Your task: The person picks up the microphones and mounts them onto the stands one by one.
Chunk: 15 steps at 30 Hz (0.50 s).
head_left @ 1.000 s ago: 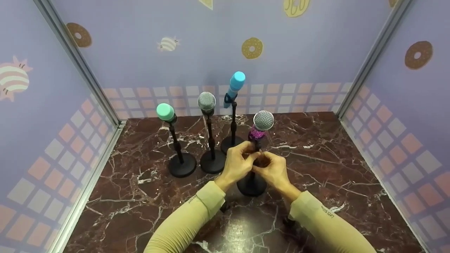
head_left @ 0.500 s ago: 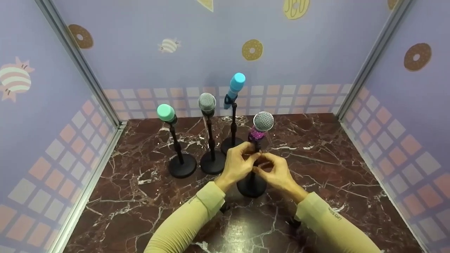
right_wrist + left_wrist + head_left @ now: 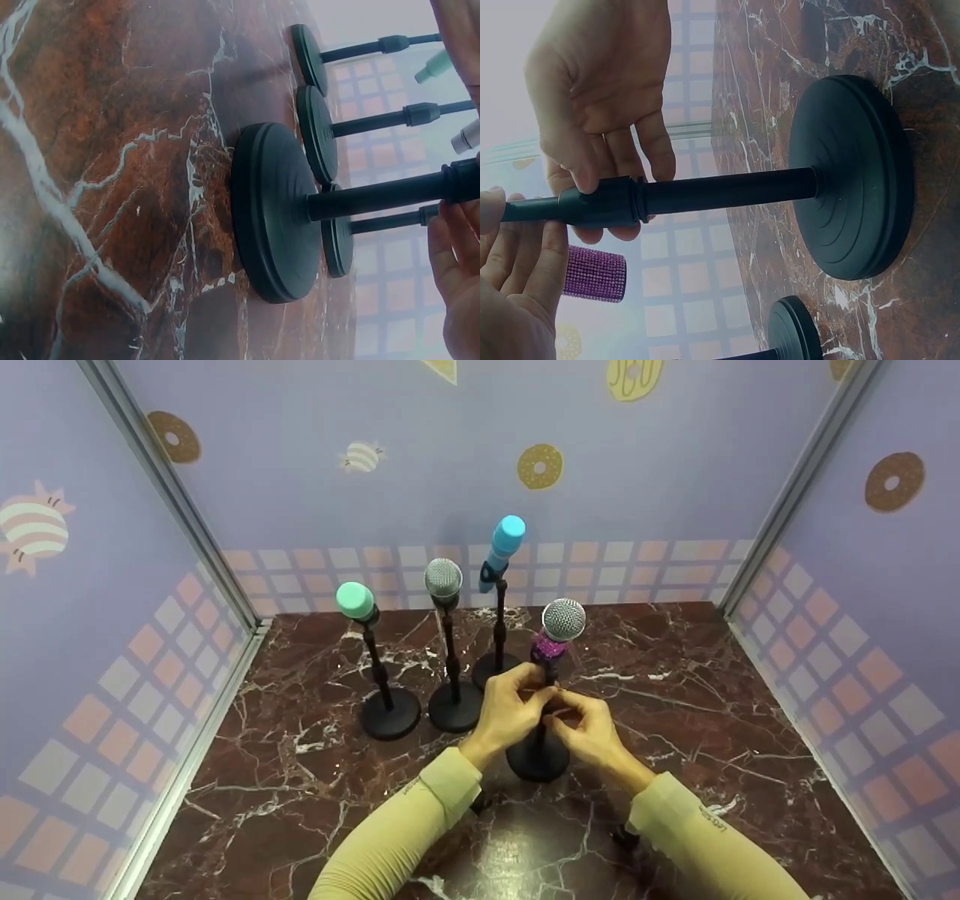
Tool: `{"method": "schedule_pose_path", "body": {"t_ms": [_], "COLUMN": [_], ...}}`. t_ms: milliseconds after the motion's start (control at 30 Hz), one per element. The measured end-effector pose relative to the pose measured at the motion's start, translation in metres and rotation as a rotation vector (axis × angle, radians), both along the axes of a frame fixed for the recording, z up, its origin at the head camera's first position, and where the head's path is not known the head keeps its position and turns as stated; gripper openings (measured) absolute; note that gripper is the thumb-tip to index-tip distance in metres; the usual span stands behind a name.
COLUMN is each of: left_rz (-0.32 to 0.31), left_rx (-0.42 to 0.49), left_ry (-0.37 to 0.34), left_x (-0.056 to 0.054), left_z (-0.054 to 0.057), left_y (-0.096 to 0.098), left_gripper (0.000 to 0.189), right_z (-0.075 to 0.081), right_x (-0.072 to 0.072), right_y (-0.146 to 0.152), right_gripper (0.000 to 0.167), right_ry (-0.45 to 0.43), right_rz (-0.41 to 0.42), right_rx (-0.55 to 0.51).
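A black microphone stand [image 3: 538, 757] stands upright on its round base, holding a microphone [image 3: 562, 621] with a silver mesh head and glittery purple body. My left hand [image 3: 504, 711] pinches the thin upper pole just below the microphone. Lower down, my right hand [image 3: 596, 733] holds the thick collar [image 3: 604, 201], with its thumb on the near side and fingers behind. In the left wrist view, the purple rhinestone handle [image 3: 594, 274] hangs beyond the left fingers. The right wrist view shows the base [image 3: 274, 214] flat on the table, with the right hand partly cut off at the edge.
To the left and behind stand more black stands with a mint-green-topped microphone [image 3: 355, 601], a silver-headed microphone [image 3: 443, 578] and a blue microphone [image 3: 507, 538]. They rest on a dark red marbled table [image 3: 300, 810], with patterned panels [image 3: 450, 487] around it. A small dark object [image 3: 624, 836] lies by the right sleeve.
My right hand and forearm have shifted slightly right, and the right fingers sit a little wider around the collar. The left hand stays on the pole. The microphones have kept their places.
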<state>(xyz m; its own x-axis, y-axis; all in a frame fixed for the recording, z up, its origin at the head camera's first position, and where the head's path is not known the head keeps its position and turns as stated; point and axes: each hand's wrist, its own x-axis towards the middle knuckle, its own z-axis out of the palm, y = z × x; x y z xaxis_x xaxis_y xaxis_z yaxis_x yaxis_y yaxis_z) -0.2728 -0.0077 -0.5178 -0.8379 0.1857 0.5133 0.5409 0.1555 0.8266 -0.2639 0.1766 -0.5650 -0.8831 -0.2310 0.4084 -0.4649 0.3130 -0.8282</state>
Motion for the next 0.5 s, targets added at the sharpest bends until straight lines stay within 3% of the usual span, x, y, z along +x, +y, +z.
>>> {"method": "schedule_pose_path", "body": {"t_ms": [500], "left_rz": [0.014], "left_rx": [-0.022], "left_ry": [-0.009], "left_x": [-0.0005], "left_z": [-0.001], "left_y": [-0.0001], "left_gripper": [0.01], "right_z": [0.0003], "right_x": [-0.0029], "right_y": [-0.0087], "right_gripper": [0.026], "right_ry": [0.03], "right_rz": [-0.171], "right_rx": [0.034]}}
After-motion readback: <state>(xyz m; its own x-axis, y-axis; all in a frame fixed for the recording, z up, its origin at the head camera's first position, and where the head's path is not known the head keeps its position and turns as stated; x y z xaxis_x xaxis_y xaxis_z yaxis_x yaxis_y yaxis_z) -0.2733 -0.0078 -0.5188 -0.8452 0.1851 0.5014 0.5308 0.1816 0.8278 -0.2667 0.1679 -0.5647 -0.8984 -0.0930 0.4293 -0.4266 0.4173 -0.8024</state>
